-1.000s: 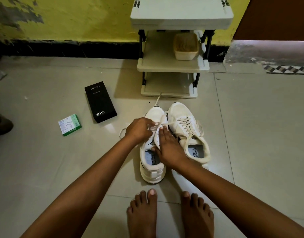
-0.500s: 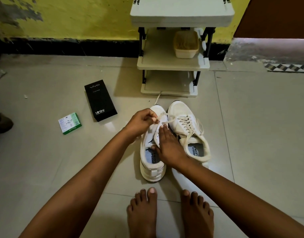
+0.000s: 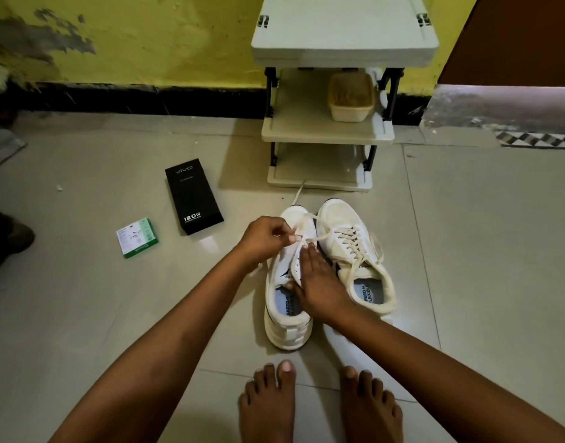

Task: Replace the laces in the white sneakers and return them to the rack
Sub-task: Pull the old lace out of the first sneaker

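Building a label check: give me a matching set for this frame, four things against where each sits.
Things:
1. black box
2. green packet
3. beige tub
4. lace

Places:
A. on the rack's middle shelf
B. pinched in the left hand
C. on the floor, furthest left
D. on the floor, left of the sneakers

Pairs: 1-D, 2-C, 3-A, 4-B

Two white sneakers stand side by side on the floor: the left sneaker partly laced, its lace loose; the right sneaker fully laced.
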{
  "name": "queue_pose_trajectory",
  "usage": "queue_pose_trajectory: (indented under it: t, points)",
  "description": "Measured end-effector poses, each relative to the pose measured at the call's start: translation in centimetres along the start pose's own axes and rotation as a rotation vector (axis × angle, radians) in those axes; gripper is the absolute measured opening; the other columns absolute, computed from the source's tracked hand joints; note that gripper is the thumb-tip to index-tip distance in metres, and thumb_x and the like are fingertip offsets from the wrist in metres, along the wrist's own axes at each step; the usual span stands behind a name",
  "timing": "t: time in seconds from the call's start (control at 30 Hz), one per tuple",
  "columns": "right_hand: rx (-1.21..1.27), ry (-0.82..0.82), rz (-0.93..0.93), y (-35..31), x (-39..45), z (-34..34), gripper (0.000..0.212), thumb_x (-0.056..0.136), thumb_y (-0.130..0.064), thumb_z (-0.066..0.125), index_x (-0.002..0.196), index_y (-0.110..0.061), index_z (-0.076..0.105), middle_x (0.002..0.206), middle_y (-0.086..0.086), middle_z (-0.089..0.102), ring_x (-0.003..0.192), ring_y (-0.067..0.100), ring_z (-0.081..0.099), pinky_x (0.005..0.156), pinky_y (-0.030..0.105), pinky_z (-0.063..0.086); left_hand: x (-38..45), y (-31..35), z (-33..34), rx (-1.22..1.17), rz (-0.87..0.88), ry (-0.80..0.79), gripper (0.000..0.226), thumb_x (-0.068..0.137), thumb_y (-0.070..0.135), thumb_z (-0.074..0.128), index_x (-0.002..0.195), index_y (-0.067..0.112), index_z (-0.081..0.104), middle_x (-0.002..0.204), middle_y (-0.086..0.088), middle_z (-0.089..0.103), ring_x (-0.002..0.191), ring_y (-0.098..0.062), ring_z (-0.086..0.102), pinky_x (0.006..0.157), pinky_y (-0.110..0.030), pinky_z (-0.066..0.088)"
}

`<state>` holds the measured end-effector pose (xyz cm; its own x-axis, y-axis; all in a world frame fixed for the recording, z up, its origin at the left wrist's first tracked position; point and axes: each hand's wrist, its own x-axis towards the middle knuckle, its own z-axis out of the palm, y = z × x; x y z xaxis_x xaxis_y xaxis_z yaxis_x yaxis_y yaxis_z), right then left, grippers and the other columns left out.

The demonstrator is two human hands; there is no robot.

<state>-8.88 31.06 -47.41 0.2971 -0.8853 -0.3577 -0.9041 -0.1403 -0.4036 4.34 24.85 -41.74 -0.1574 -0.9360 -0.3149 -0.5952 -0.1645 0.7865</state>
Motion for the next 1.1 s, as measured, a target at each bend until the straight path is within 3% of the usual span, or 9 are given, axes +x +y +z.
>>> queue_pose_trajectory:
  t: [0.07, 0.13, 0.2, 0.33, 0.53, 0.77, 0.83, 1.0, 1.1]
  points:
    - [0.015, 0.0, 0.0, 0.1, 0.0, 0.0, 0.076, 0.099, -0.043, 0.031, 0.147, -0.002, -0.01, 0.157, 0.016, -0.012, 0.145, 0.025, -0.01, 0.119, 0.035, -0.003, -1.1, 0.7, -0.4, -0.462, -0.003, -0.082, 0.015, 0.088, 0.004, 0.06, 0.075, 0.01, 0.059, 0.079, -0.003, 0.065, 0.075, -0.007, 0.062, 0.074, -0.017, 0.049]
    - [0.017, 0.002, -0.008, 0.1, -0.1, 0.0, 0.076, 0.099, -0.042, 0.032, 0.147, -0.002, -0.011, 0.157, 0.015, -0.012, 0.145, 0.025, -0.011, 0.119, 0.035, -0.003, -1.2, 1.1, -0.4, -0.599, -0.004, -0.06, 0.009, 0.091, 0.005, 0.056, 0.083, 0.008, 0.06, 0.083, -0.002, 0.066, 0.075, -0.002, 0.064, 0.073, -0.012, 0.05]
    - [0.018, 0.007, -0.004, 0.1, -0.1, 0.0, 0.077, 0.099, -0.042, 0.033, 0.147, -0.002, -0.01, 0.157, 0.016, -0.012, 0.145, 0.025, -0.01, 0.119, 0.036, -0.002, -0.5, 0.9, -0.4, -0.396, 0.011, -0.011, 0.012, 0.086, 0.005, 0.063, 0.098, 0.007, 0.064, 0.097, -0.004, 0.067, 0.092, -0.01, 0.064, 0.079, -0.017, 0.047]
    - [0.006, 0.022, -0.002, 0.1, 0.0, 0.0, 0.076, 0.098, -0.042, 0.035, 0.149, -0.003, -0.007, 0.157, 0.017, -0.009, 0.146, 0.026, -0.007, 0.119, 0.036, -0.001, 0.8, -0.7, 0.8, 0.541, -0.01, -0.067, 0.041, 0.078, 0.006, 0.068, 0.117, 0.018, 0.064, 0.128, -0.004, 0.058, 0.119, -0.023, 0.052, 0.094, -0.028, 0.043]
    - [0.002, 0.021, 0.0, 0.0, -0.2, -0.2, 0.074, 0.098, -0.042, 0.034, 0.149, -0.003, -0.005, 0.157, 0.017, -0.005, 0.146, 0.026, -0.004, 0.119, 0.034, -0.001, 0.4, -0.7, 1.6, 0.602, -0.075, 0.129, 0.018, 0.085, 0.012, 0.061, 0.098, 0.019, 0.071, 0.111, -0.005, 0.066, 0.103, -0.026, 0.059, 0.08, -0.03, 0.045]
    - [0.01, 0.003, -0.011, 0.1, 0.0, 0.0, 0.078, 0.098, -0.044, 0.036, 0.148, -0.002, -0.007, 0.157, 0.015, -0.009, 0.146, 0.025, -0.007, 0.119, 0.037, 0.001, -0.9, 1.8, -1.6, -0.19, 0.015, -0.211, 0.013, 0.086, -0.003, 0.061, 0.078, 0.006, 0.066, 0.082, -0.007, 0.069, 0.079, -0.009, 0.065, 0.079, -0.018, 0.051]
    - [0.018, 0.0, -0.008, 0.1, 0.0, -0.1, 0.079, 0.098, -0.045, 0.036, 0.148, -0.003, -0.007, 0.157, 0.015, -0.009, 0.146, 0.025, -0.006, 0.119, 0.037, 0.002, -1.0, 1.6, -1.5, -0.334, 0.01, -0.184, 0.014, 0.087, -0.003, 0.058, 0.08, 0.008, 0.063, 0.085, -0.007, 0.068, 0.081, -0.011, 0.066, 0.078, -0.019, 0.05]
    - [0.027, 0.016, -0.013, -0.1, -0.1, -0.2, 0.078, 0.098, -0.042, 0.038, 0.148, -0.002, -0.007, 0.157, 0.016, -0.007, 0.146, 0.025, -0.005, 0.118, 0.033, 0.0, 0.4, -0.8, 0.5, 0.573, 0.021, -0.105, 0.033, 0.084, 0.01, 0.064, 0.116, 0.017, 0.065, 0.131, -0.001, 0.056, 0.121, -0.02, 0.05, 0.097, -0.026, 0.039]
    - [0.056, 0.09, -0.038, 0.0, -0.1, -0.1, 0.077, 0.096, -0.039, 0.043, 0.149, -0.003, 0.0, 0.157, 0.016, 0.004, 0.146, 0.024, 0.003, 0.118, 0.032, 0.002, 0.6, -1.5, 1.4, 0.62, -0.073, 0.05, 0.028, 0.083, 0.008, 0.059, 0.105, 0.022, 0.071, 0.126, -0.004, 0.06, 0.114, -0.025, 0.056, 0.089, -0.031, 0.046]
